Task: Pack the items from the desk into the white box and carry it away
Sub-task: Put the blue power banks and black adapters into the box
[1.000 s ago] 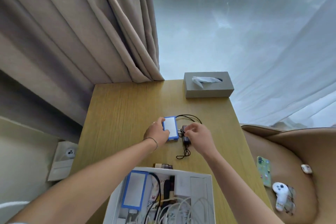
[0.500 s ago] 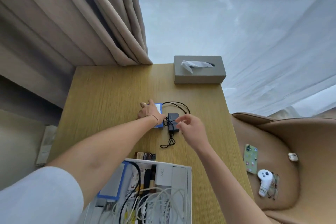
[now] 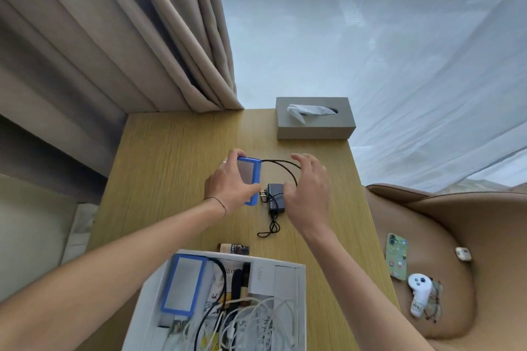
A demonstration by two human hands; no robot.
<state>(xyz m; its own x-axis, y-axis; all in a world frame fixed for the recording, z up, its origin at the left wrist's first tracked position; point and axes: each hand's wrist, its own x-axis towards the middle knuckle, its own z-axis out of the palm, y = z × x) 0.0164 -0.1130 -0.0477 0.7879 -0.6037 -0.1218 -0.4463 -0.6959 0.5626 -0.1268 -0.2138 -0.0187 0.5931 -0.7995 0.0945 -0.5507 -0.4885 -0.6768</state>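
Hands meet at the middle of a wooden desk (image 3: 171, 174). The left hand (image 3: 231, 182) grasps a blue-edged device (image 3: 251, 179), fingers curled over its far end and thumb at its near end. The right hand (image 3: 309, 188) hovers with spread, relaxed fingers over a small black charger (image 3: 275, 198) just beside the device, at its 3 o'clock; whether it touches the charger cannot be told. A thin black cable (image 3: 281, 164) loops from the charger toward 12 o'clock and trails in a knot toward 6 o'clock.

At 6 o'clock from the hands, at the desk's near edge, sits the open white box (image 3: 288, 266). Inside lie a second blue-edged device (image 3: 184, 283), tangled white and black cables, a snack packet and a white carton printed "120W". A small brown bottle (image 3: 232, 248) lies on the desk, touching the box's far wall.

A grey tissue box (image 3: 315, 125) stands at the desk's far edge, at 1 o'clock. Beige curtains (image 3: 114, 37) hang behind at 10 o'clock, sheer white ones at 2 o'clock. A tan armchair (image 3: 445, 214) at 4 o'clock holds a green phone (image 3: 397, 256), a white controller (image 3: 418, 293) and a small white case.
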